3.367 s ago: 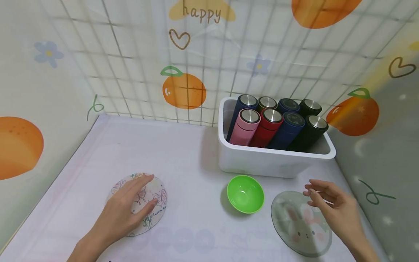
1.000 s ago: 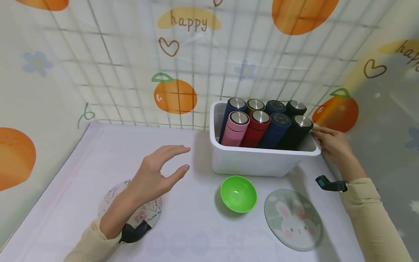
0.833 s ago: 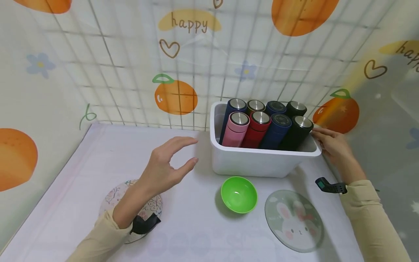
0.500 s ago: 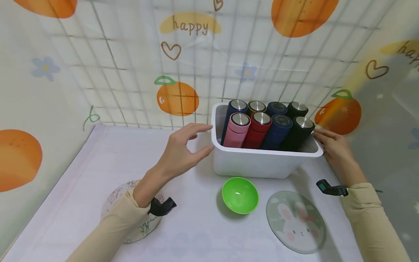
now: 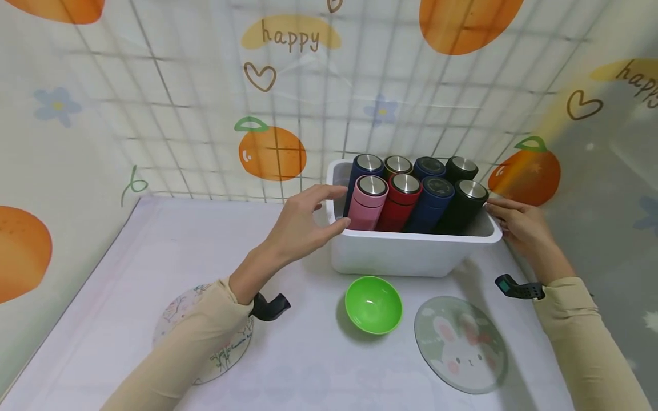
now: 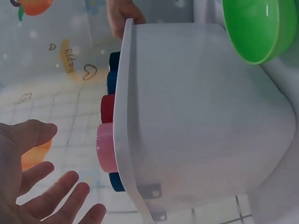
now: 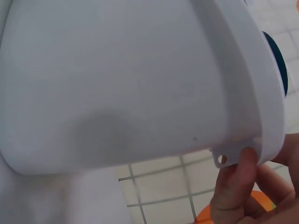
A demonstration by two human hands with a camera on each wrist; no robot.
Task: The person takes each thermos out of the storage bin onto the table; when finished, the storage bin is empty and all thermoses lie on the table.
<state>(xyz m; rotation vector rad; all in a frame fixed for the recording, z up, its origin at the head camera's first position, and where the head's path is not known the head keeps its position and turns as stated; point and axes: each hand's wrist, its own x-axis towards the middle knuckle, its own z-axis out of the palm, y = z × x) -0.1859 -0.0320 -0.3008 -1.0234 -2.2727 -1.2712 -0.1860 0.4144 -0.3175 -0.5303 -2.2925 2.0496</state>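
A white bin [image 5: 390, 255] stands at the back right, packed with several thermos bottles standing in two rows. My right hand [image 5: 524, 234] pinches the bin's rim at its right end; the right wrist view shows the thumb over a small tab under the rim. My left hand [image 5: 303, 225] reaches over the left end, thumb and fingers spread around a gap. Its fingertips [image 5: 344, 224] come right up to the pink thermos [image 5: 369, 206], front left in the bin. Beside that one stand a red thermos [image 5: 400, 204], a blue thermos [image 5: 432, 205] and a black thermos [image 5: 465, 208].
A green bowl [image 5: 373, 305] sits in front of the bin. Right of it lies a round rabbit mat [image 5: 461, 345]; a round butterfly mat [image 5: 231, 354] lies at the left, partly under my left sleeve. A printed cloth over a wire grid [image 5: 205, 114] closes the back.
From over the left mat, my left hand has moved up and right to the pink thermos. My right hand has gone from above the rabbit mat to the bin's right rim and stayed there.
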